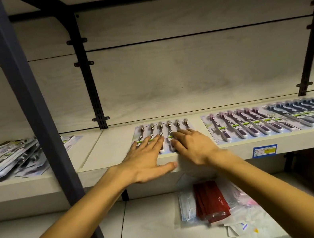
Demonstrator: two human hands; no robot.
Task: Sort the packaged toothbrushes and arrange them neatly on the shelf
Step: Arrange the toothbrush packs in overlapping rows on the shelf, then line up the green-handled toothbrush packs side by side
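A row of several packaged toothbrushes [164,129] with pale handles lies overlapped in the middle of the white shelf [114,145]. My left hand [146,160] lies flat on the left part of this row, fingers straight, thumb out along the shelf's front edge. My right hand [192,146] lies flat on the right part, fingers spread. To the right lies a neat row of purple-handled packs [243,124], then dark blue ones [306,113]. A loose heap of packs [6,160] sits at the far left.
A grey upright post [32,119] stands in front of the shelf at the left. Black brackets [90,78] run up the back wall. A blue price label [264,150] is on the shelf's front edge. The lower shelf holds red packets [210,199] and bagged masks [186,206].
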